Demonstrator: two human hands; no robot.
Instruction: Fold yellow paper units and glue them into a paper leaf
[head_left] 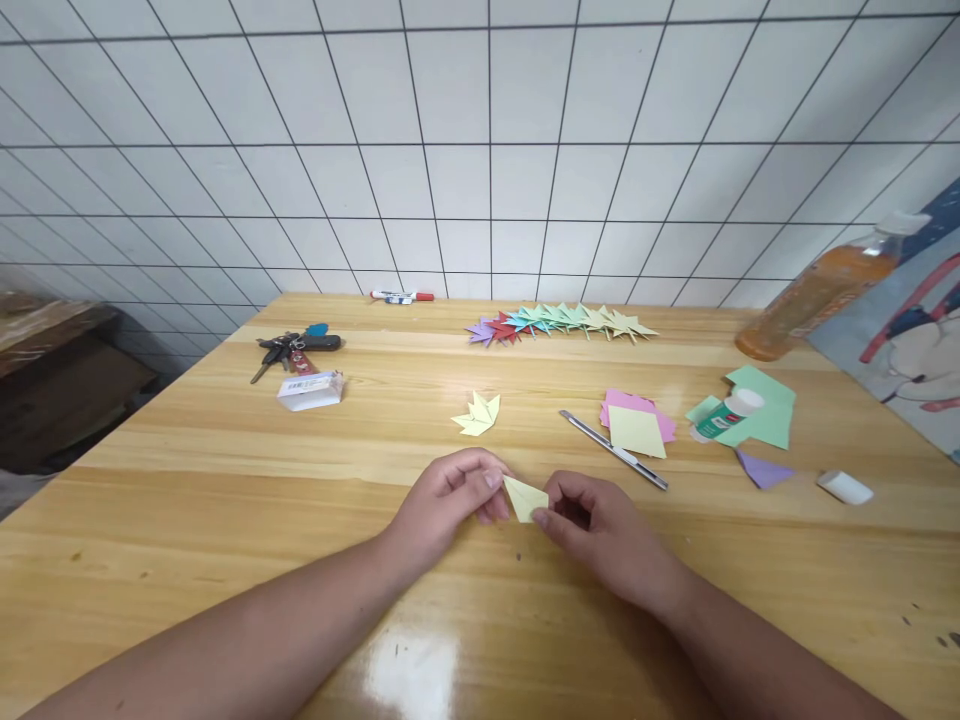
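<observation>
A small piece of folded pale yellow paper (526, 497) is held up between my two hands, above the near middle of the table. My left hand (457, 490) pinches its upper left corner between thumb and fingers. On the other side, my right hand (600, 525) grips its lower right edge with the thumb in front. Just beyond my left hand lies a pale yellow folded-paper leaf shape (478, 414) with several points. To the right of it are a utility knife (615, 450) and a stack of pink and yellow paper squares (637, 430).
Along the wall sits a row of multicoloured paper leaves (562, 322), with a marker (401, 297) to its left. Keys (296, 347) and a small white box (310, 390) lie left. At right are a glue stick (726, 415), green paper (772, 410), purple paper (763, 469), an eraser (845, 487) and a bottle (825, 290).
</observation>
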